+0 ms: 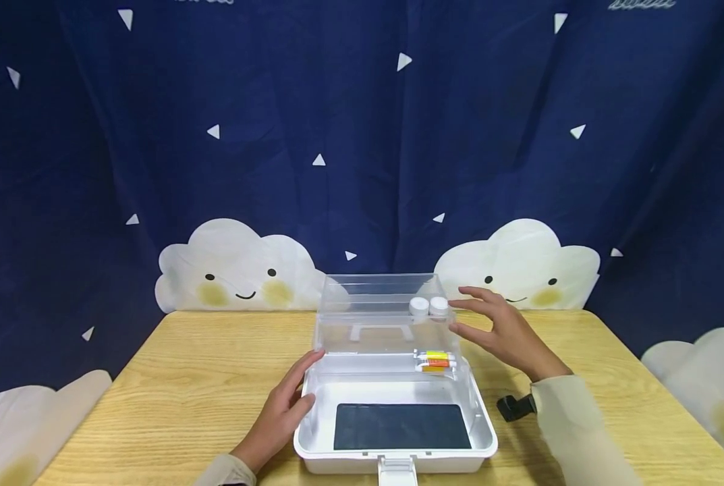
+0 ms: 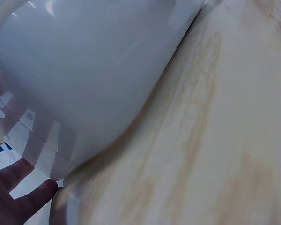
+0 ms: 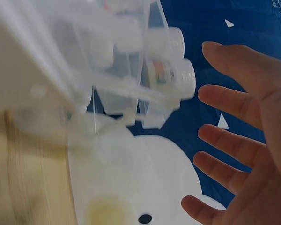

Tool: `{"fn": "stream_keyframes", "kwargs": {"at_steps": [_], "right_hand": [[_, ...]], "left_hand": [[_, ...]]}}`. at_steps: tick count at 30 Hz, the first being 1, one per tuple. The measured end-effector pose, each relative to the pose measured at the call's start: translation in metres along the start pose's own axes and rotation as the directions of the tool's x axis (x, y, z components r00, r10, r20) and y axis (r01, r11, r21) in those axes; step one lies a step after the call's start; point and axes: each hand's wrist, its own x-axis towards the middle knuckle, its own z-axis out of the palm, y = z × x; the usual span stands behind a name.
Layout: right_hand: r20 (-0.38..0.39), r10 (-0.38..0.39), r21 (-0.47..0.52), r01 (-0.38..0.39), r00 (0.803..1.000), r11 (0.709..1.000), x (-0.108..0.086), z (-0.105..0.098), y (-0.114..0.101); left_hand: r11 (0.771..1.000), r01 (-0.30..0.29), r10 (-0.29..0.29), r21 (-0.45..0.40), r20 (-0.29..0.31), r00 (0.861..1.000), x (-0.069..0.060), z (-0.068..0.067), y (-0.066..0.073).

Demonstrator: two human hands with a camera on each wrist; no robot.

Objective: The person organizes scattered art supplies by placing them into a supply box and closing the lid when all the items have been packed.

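Observation:
A white box with a see-through raised lid or tray section stands on the table. My left hand rests against its left side, fingers fairly straight. In the left wrist view, fingertips touch the box's lower corner. Two white-capped bottles, one on the left and one on the right, stand in the upper clear compartment. Just right of them hovers my right hand, fingers spread and holding nothing. The right wrist view shows a gap between that hand and the bottles.
Small yellow and orange tubes lie in a lower clear tray. A dark rectangular panel lies on the box floor. The front latch hangs down. Behind the wooden table hangs a navy curtain with clouds.

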Motion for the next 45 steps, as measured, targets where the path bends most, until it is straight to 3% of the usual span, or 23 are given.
{"fn": "stream_keyframes", "kwargs": {"at_steps": [12, 22, 28, 36, 45], "right_hand": [[0.024, 0.127, -0.052, -0.126, 0.992, 0.991, -0.028, -0.018, 0.022], [0.042, 0.153, -0.049, -0.15, 0.987, 0.987, -0.049, -0.03, 0.043], [0.065, 0.165, -0.013, -0.165, 0.984, 0.986, -0.061, -0.038, 0.056], [0.132, 0.257, 0.039, -0.265, 0.957, 0.964, -0.069, -0.044, 0.073], [0.175, 0.27, 0.127, -0.294, 0.947, 0.948, -0.081, -0.044, 0.103]], "left_hand": [[1.0, -0.026, 0.026, -0.002, -0.012, 1.0, 0.0, 0.002, -0.003], [1.0, -0.012, 0.012, 0.0, -0.004, 1.0, 0.0, 0.001, -0.002], [1.0, -0.013, 0.013, -0.002, -0.001, 1.0, 0.0, 0.001, -0.002], [1.0, -0.011, 0.011, 0.006, -0.002, 1.0, 0.001, 0.001, 0.0], [1.0, 0.0, 0.001, 0.024, -0.015, 1.0, 0.0, 0.001, 0.0]]}}
